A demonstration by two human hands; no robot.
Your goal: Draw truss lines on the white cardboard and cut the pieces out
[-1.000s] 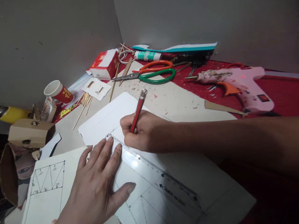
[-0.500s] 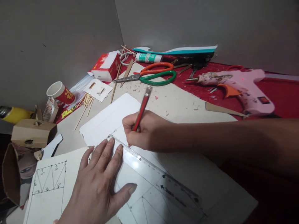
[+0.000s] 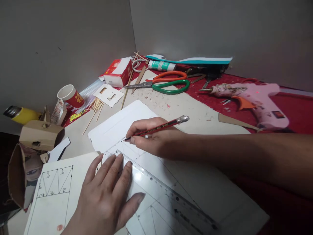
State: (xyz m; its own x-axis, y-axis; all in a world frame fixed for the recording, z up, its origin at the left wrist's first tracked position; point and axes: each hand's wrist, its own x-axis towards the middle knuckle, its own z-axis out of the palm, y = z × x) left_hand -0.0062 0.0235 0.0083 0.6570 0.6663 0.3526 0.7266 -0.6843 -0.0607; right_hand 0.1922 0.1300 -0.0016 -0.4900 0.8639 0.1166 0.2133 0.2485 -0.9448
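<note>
My right hand is closed round a red pencil, which lies almost level with its tip over the white board and its metal end pointing right. My left hand lies flat with fingers spread, pressing the near end of a clear plastic ruler onto the board. Pencil lines run across the board beside and under the ruler. A sheet with a drawn truss diagram sits just left of my left hand.
Orange and green scissors, a glue tube and a red-white box lie at the back. A pink glue gun rests on the red cloth, right. A paper cup, wooden sticks and cardboard pieces crowd the left.
The pencil has tipped from near upright to almost flat, and my right hand has drawn back from the ruler's edge. My left hand stays pressed on the ruler.
</note>
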